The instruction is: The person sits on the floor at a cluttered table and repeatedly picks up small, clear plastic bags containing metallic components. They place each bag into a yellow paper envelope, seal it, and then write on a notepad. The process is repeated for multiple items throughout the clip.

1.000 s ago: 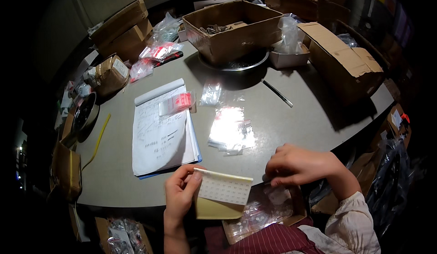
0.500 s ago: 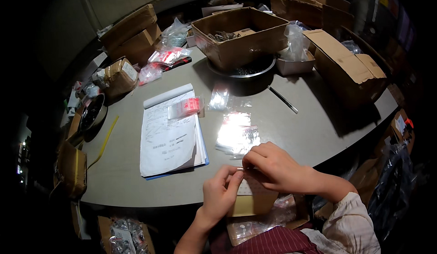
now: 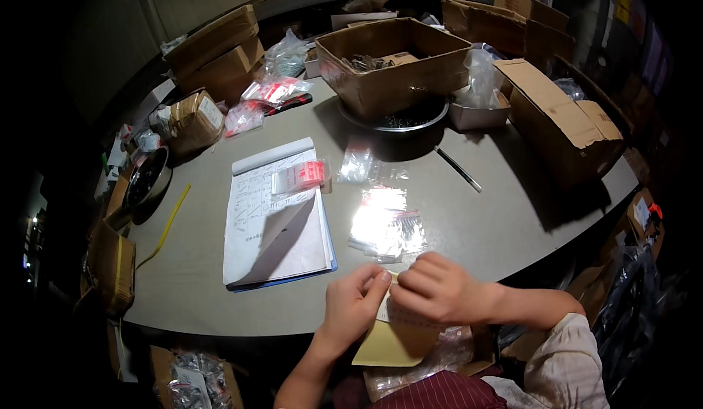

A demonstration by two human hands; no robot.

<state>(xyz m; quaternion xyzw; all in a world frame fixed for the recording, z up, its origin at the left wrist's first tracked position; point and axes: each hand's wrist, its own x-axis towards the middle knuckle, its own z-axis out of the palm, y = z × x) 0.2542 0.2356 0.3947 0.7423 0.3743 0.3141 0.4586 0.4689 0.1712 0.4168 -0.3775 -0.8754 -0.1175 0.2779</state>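
Near the table's front edge, my left hand (image 3: 355, 303) pinches the top edge of a sheet of labels (image 3: 399, 343) between thumb and fingers. The sheet has a yellow back part and a white printed part near its top. My right hand (image 3: 439, 288) is closed beside it, with curled fingers at the sheet's upper edge; what lies between its fingertips is hidden. Just beyond the hands lie several small clear zip bags (image 3: 388, 226) with bright glare on them. Left of these is a stack of papers (image 3: 274, 226) on a blue board, one page curling up.
A small red-and-clear bag bundle (image 3: 299, 177) rests on the papers. A black pen (image 3: 458, 169) lies to the right. Farther back, a cardboard box (image 3: 395, 61) sits on a metal bowl (image 3: 395, 122). An open box (image 3: 564, 116) stands right; a yellow strap (image 3: 170, 222) lies left.
The label sheet has tilted, showing more of its yellow part. My right hand has curled tighter and lowered slightly. The top page of the papers has lifted and curled, baring a page beneath.
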